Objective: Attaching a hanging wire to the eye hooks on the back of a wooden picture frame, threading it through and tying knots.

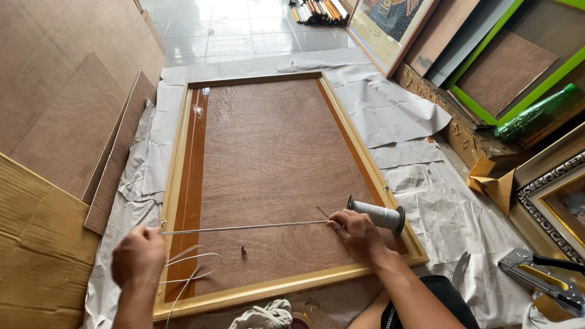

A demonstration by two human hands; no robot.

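Two hands work low over a big wooden picture frame with a brown board back [274, 176], lying on grey paper sheets [390, 109] on the tiled floor. Left hand [138, 256] has its fingers pinching one end of a thin silver wire [244, 228] at the frame's left rail. Right hand [358, 234] pinches the other end, beside one grey wire spool [376, 215]. One staple gun [536, 274] lies at the right. Flat brown cardboard sheets [55, 91] lean at the left. More frames stand farther off.
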